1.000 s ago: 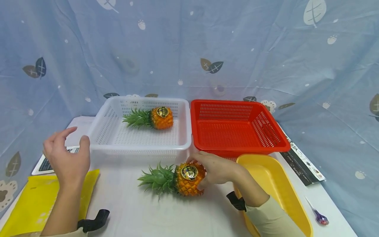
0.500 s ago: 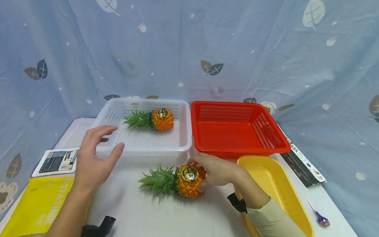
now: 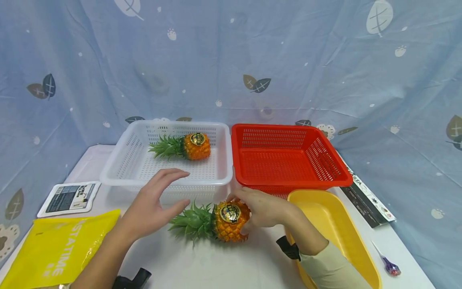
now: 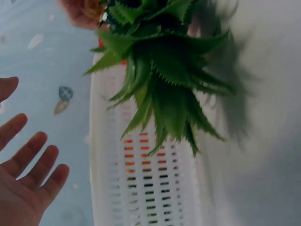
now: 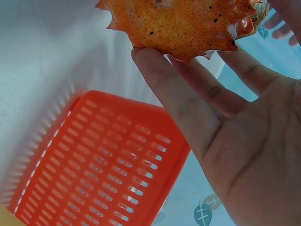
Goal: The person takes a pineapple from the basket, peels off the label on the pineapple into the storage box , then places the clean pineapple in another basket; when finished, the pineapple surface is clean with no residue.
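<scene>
A pineapple [image 3: 228, 232] with a black and gold label lies on its side on the white table, its green crown pointing left. My right hand [image 3: 268, 206] grips the base end of the fruit from the right. In the right wrist view that hand's fingers [image 5: 188, 106] touch the orange, spiky skin. My left hand [image 3: 155, 210] hovers by the crown, thumb spread from the fingers, holding nothing. Seen from the left wrist, the crown's leaves [image 4: 164, 84] are apart from the left fingers. A second pineapple [image 3: 196, 151] rests inside the white basket [image 3: 166, 181] behind.
Right of the white basket stands a red basket [image 3: 288, 184]. A yellow tray [image 3: 332, 216] sits under the right forearm. At left lie a yellow bag [image 3: 61, 253] and a white packet [image 3: 68, 199]. A black and white box [image 3: 368, 200] and a lollipop [image 3: 390, 265] are at right.
My left hand has moved right, from above the yellow bag to the pineapple's crown. The right hand and the pineapple it grips have stayed in place.
</scene>
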`<state>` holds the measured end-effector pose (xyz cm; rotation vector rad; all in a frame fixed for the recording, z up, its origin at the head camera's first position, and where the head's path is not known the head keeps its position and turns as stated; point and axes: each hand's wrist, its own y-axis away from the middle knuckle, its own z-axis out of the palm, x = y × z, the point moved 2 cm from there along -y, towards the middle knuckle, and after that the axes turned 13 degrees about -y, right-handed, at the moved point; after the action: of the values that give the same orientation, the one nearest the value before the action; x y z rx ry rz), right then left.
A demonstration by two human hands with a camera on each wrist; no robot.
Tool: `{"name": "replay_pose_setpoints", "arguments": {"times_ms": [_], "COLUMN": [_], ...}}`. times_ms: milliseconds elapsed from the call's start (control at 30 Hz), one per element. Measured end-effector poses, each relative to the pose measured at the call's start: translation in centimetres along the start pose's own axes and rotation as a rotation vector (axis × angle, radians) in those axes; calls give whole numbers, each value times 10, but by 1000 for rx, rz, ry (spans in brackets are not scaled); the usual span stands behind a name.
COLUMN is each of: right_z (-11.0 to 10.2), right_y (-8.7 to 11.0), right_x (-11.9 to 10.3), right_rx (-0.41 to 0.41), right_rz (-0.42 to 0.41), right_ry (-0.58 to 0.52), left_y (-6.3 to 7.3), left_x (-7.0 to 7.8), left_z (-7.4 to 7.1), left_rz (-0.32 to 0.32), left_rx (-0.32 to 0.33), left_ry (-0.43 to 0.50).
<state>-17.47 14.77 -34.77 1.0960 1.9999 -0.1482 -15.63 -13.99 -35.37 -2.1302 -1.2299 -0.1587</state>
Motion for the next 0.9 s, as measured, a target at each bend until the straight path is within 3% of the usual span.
{"name": "replay_pose_setpoints", "arguments": {"times_ms": [467,633,900], "right_z": [2,2,2], "right_y": [1,2,2], "right_x": [1,1,2], "right_rx": [8,8,6], "right_rz": [13,15,27], "right_ry": [-26,-23,-33], "left_y": [0,-2,-4], "left_x": [24,27,33], "left_z": [38,53,68], "left_rz": [65,68,106], "left_rx": [-236,-314,-359], "left_ry": [62,40,-7]}}
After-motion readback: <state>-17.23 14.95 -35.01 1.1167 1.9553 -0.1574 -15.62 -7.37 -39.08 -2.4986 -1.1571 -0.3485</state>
